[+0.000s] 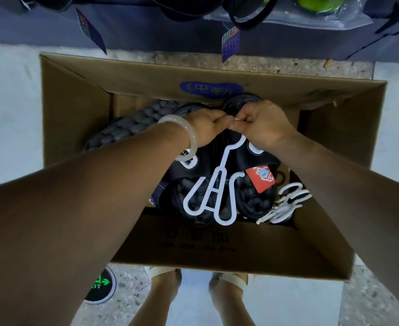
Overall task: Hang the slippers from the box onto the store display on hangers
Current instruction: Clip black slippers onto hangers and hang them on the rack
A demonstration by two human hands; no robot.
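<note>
An open cardboard box (80,128) stands on the floor below me. Over it hangs a pair of black slippers (252,198) with a red tag, mounted on a white plastic hanger (217,184). My left hand (205,128) and my right hand (262,123) meet at the top of the hanger, fingers curled and pinching its hook end between them. A grey textured slipper (132,125) lies inside the box at the left. A bundle of spare white hangers (285,205) sits in the box at the right.
Dark slippers with tags (230,41) hang on the store display along the top edge. Bagged green footwear (316,5) is at the top right. My sandalled feet (229,285) stand behind the box, beside a round green exit marker (100,287) on the floor.
</note>
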